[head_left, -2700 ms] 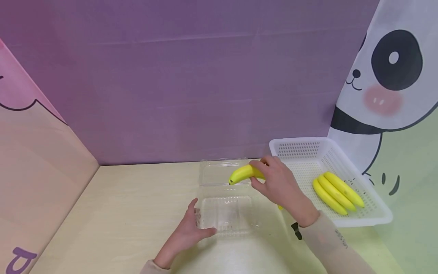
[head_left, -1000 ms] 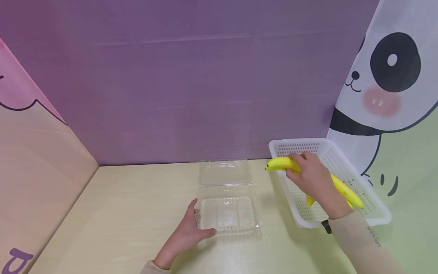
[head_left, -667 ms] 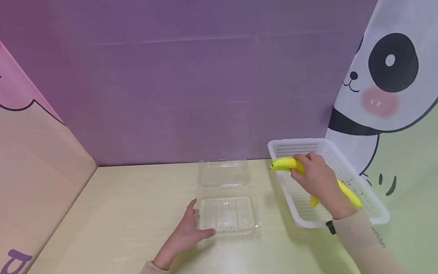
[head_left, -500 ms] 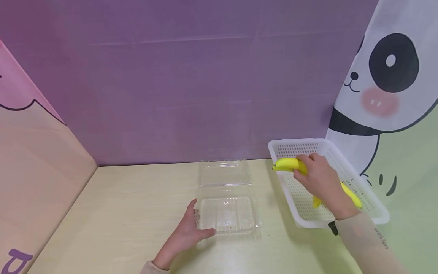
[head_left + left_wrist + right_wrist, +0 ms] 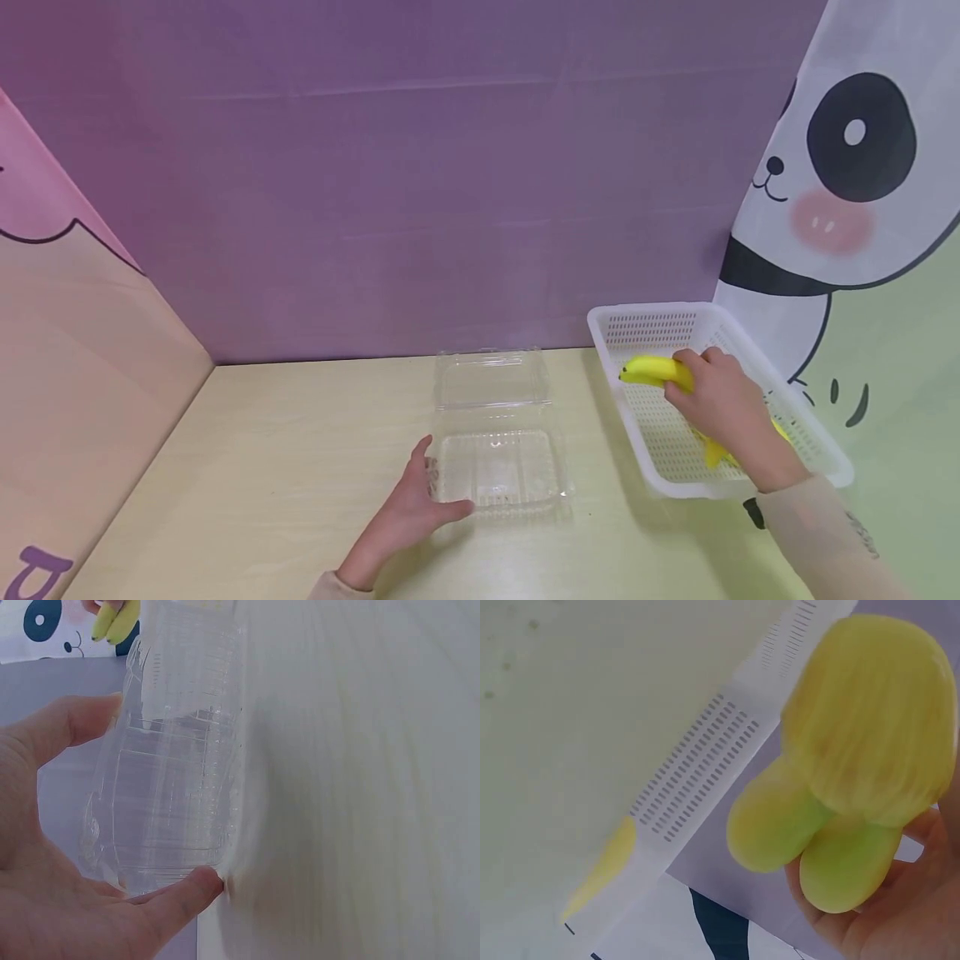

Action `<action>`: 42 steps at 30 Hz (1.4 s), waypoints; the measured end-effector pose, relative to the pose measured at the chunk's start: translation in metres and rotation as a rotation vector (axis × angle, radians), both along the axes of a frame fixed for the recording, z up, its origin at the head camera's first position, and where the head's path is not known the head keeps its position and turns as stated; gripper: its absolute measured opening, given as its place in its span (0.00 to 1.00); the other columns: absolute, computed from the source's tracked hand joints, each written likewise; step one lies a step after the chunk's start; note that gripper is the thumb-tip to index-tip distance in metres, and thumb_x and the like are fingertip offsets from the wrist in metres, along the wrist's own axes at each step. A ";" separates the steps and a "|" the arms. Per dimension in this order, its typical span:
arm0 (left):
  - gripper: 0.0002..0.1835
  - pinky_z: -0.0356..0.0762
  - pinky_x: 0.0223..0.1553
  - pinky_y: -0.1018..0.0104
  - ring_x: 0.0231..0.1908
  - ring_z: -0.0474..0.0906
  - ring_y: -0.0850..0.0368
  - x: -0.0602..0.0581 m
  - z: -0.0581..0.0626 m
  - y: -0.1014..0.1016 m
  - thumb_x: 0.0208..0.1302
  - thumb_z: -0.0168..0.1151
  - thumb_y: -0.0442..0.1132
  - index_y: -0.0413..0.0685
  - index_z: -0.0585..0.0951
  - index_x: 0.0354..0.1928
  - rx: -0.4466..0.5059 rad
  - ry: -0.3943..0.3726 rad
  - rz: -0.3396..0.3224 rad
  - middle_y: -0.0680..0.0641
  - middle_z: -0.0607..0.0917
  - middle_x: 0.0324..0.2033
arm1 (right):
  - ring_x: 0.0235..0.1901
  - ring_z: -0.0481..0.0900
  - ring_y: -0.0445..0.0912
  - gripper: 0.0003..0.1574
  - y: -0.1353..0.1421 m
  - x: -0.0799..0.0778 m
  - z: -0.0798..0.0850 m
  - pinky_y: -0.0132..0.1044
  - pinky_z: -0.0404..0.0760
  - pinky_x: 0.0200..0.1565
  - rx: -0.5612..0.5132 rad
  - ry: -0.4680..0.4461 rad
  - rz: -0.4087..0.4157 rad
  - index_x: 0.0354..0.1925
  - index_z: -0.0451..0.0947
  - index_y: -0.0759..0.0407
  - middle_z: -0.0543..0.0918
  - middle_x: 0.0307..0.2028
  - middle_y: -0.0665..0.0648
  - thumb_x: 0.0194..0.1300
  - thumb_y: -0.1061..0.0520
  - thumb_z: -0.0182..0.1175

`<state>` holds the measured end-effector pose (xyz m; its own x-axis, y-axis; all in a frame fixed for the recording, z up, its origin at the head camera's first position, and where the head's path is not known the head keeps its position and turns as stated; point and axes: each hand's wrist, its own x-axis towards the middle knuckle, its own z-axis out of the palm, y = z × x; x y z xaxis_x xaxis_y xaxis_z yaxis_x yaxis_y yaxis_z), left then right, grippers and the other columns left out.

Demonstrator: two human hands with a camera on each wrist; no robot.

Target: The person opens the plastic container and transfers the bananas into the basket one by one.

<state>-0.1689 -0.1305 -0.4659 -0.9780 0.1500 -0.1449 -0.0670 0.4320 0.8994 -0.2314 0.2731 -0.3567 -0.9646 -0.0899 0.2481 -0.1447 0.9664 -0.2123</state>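
Note:
My left hand [image 5: 408, 508] grips the near left end of a clear plastic clamshell box [image 5: 498, 479], thumb at the front and a finger at the back. The box lies with its lid [image 5: 491, 379] folded back. In the left wrist view, the thumb and fingers span the box's end wall [image 5: 165, 810]. My right hand [image 5: 723, 400] holds a bunch of yellow bananas [image 5: 652, 369] over the white basket [image 5: 645, 450]. Two tips of that bunch [image 5: 847, 862] show in the right wrist view. Other bananas [image 5: 780, 430] in the basket are mostly hidden by my right wrist.
The perforated basket stands at the right, close to the panda-printed wall [image 5: 832, 225]. A purple backdrop [image 5: 375, 208] rises behind the pale table [image 5: 300, 458]. A pinkish panel [image 5: 90, 375] bounds the left side.
My right hand has carried the bananas rightward from above the clamshell to over the basket, most recently lowering them slightly. The left hand and the box stay in place.

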 end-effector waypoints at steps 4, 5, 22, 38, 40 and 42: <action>0.66 0.67 0.63 0.34 0.71 0.59 0.27 0.000 0.001 0.000 0.51 0.81 0.45 0.42 0.42 0.80 -0.014 0.005 -0.001 0.23 0.58 0.72 | 0.35 0.71 0.58 0.29 0.005 0.001 -0.002 0.44 0.71 0.23 0.016 -0.047 -0.014 0.59 0.75 0.67 0.76 0.40 0.68 0.65 0.51 0.60; 0.66 0.67 0.62 0.34 0.71 0.59 0.28 0.000 0.001 0.000 0.50 0.81 0.45 0.42 0.42 0.80 -0.017 0.006 0.000 0.23 0.58 0.72 | 0.35 0.71 0.58 0.30 0.006 0.001 -0.003 0.44 0.71 0.23 0.020 -0.057 -0.015 0.59 0.75 0.67 0.76 0.40 0.68 0.65 0.51 0.60; 0.66 0.66 0.63 0.34 0.71 0.59 0.28 0.002 0.003 0.001 0.51 0.81 0.45 0.42 0.43 0.80 -0.026 0.005 0.009 0.24 0.59 0.72 | 0.30 0.71 0.57 0.28 0.013 -0.003 -0.016 0.45 0.71 0.22 0.071 -0.157 -0.005 0.57 0.73 0.69 0.74 0.34 0.65 0.65 0.54 0.63; 0.66 0.65 0.64 0.34 0.72 0.57 0.28 0.002 0.002 0.000 0.50 0.81 0.46 0.43 0.42 0.80 -0.011 -0.004 0.008 0.24 0.58 0.73 | 0.32 0.70 0.55 0.24 0.009 -0.013 -0.030 0.47 0.75 0.27 0.133 -0.232 0.037 0.54 0.73 0.68 0.73 0.34 0.62 0.64 0.56 0.63; 0.66 0.64 0.64 0.33 0.72 0.57 0.28 0.002 0.002 0.000 0.50 0.81 0.45 0.43 0.42 0.80 -0.009 -0.004 0.008 0.23 0.58 0.72 | 0.32 0.71 0.55 0.24 0.008 -0.013 -0.030 0.47 0.75 0.27 0.139 -0.240 0.042 0.54 0.73 0.68 0.73 0.34 0.62 0.64 0.56 0.63; 0.66 0.65 0.64 0.33 0.71 0.58 0.28 0.002 0.002 0.000 0.50 0.81 0.45 0.43 0.42 0.80 -0.009 -0.005 0.007 0.23 0.58 0.72 | 0.31 0.71 0.55 0.23 0.007 -0.014 -0.031 0.46 0.74 0.27 0.145 -0.243 0.046 0.53 0.73 0.67 0.73 0.33 0.61 0.64 0.56 0.63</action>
